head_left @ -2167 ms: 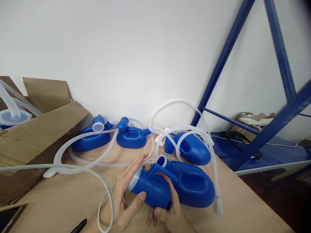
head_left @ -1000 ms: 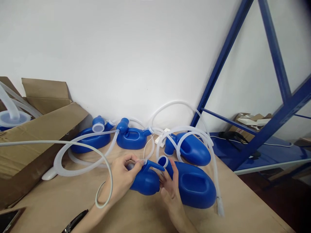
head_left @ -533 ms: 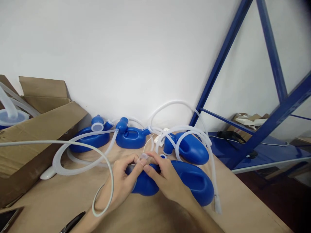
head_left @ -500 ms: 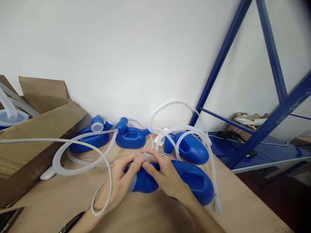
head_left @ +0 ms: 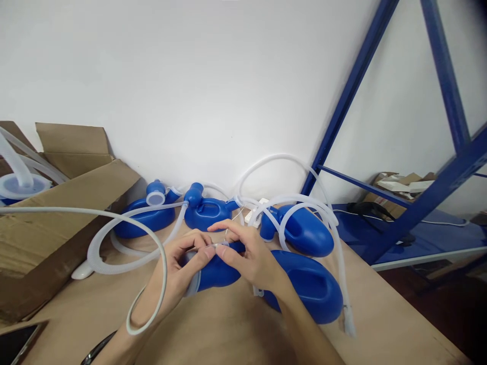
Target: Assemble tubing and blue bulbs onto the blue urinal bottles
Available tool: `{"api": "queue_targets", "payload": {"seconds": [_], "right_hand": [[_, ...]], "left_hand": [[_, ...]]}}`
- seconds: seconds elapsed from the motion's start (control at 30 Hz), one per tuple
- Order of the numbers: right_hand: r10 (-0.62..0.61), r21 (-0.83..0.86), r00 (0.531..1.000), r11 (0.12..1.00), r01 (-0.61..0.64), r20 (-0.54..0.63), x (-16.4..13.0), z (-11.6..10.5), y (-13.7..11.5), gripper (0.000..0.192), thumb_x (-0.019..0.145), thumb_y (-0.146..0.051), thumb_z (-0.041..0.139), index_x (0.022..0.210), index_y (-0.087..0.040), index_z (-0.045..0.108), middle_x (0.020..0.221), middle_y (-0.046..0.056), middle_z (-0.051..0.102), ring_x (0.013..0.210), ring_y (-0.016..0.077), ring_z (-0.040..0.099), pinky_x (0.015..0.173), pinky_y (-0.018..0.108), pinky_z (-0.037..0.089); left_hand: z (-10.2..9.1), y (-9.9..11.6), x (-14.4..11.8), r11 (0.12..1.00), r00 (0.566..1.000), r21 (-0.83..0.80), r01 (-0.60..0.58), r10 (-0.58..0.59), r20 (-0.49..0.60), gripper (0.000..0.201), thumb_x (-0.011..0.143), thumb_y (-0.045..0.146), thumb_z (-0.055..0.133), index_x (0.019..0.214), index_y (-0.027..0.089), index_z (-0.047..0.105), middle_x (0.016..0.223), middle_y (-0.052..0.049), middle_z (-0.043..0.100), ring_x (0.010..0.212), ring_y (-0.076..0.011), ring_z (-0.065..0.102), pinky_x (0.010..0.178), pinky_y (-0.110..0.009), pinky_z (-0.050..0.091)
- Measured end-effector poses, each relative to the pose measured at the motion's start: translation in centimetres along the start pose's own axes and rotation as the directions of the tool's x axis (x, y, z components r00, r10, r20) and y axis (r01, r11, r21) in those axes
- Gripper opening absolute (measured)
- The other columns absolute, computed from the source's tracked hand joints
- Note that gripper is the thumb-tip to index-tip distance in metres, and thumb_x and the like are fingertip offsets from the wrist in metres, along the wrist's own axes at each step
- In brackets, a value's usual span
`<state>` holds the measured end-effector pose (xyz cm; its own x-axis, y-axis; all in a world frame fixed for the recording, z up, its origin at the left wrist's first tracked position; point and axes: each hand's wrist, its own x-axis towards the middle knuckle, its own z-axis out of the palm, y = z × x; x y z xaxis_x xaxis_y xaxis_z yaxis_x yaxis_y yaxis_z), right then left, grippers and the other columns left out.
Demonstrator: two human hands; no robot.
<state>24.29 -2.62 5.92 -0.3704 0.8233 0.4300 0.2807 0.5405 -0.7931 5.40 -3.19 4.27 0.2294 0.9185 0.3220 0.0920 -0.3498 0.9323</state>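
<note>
- Our left hand [head_left: 178, 271] wraps the neck end of the nearest blue bottle [head_left: 304, 284], which lies on its side on the brown table [head_left: 380, 309], its translucent collar showing just under the palm.
- Our right hand [head_left: 249, 258] has come over the top of the neck — a second ago it sat lower, beside the handle, with the small open spout in plain view; now that spout is hidden under the fingers.
- Both thumbs and forefingers pinch a small clear piece [head_left: 219, 245] between them at the top of the neck. It is too small to tell what it is — a cap or a tab, we cannot say.
- The bottle has turned a little and its neck has swung leftward, so the work has moved from gripping the body to fine fingertip handling at the neck — we judge the fitting step is under way, not finished.
- A thin white hose [head_left: 152, 243] loops over our left forearm and runs off to the left, much as it did before.
- Three more blue bottles [head_left: 300, 230] lie behind, tangled with clear tubing [head_left: 327, 213]; a cardboard box [head_left: 57, 203] stands at the left, a blue rack [head_left: 429, 197] at the right.
</note>
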Motion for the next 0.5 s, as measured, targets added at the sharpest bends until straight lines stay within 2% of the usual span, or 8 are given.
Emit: {"api": "queue_targets", "payload": {"seconds": [0.17, 0.33, 0.5], "right_hand": [[-0.005, 0.059, 0.999, 0.998, 0.002, 0.045, 0.06, -0.23, 0.81, 0.033, 0.088, -0.03, 0.058, 0.117, -0.02, 0.068, 0.062, -0.008, 0.036, 0.056, 0.0105, 0.035, 0.049, 0.022, 0.026], [-0.006, 0.085, 0.997, 0.996, 0.0, 0.076, 0.09, 0.04, 0.92, 0.031, 0.086, -0.024, 0.06, 0.116, -0.02, 0.068, 0.06, -0.009, 0.04, 0.053, 0.009, 0.035, 0.05, 0.022, 0.027], [0.001, 0.091, 0.997, 0.996, -0.007, 0.075, 0.15, 0.42, 0.61, 0.028, 0.086, -0.023, 0.059, 0.112, -0.02, 0.07, 0.058, -0.01, 0.042, 0.053, 0.0091, 0.035, 0.053, 0.023, 0.029]], "left_hand": [[0.09, -0.01, 0.23, 0.999, 1.0, 0.039, -0.004, 0.005, -0.021, 0.036, 0.089, 0.041, 0.067, 0.062, 0.02, 0.059, 0.079, -0.003, 0.062, 0.075, -0.0186, 0.06, 0.071, -0.029, 0.05], [-0.16, -0.23, 0.47, 0.994, 0.995, 0.103, -0.021, 0.03, -0.09, 0.027, 0.085, 0.033, 0.069, 0.062, 0.02, 0.06, 0.074, -0.001, 0.064, 0.076, -0.0182, 0.062, 0.073, -0.028, 0.05], [-0.42, 0.3, 0.41, 0.984, 0.989, 0.175, -0.043, 0.067, -0.13, 0.025, 0.077, 0.032, 0.071, 0.058, 0.02, 0.061, 0.066, -0.001, 0.064, 0.068, -0.0175, 0.06, 0.064, -0.027, 0.048]]}}
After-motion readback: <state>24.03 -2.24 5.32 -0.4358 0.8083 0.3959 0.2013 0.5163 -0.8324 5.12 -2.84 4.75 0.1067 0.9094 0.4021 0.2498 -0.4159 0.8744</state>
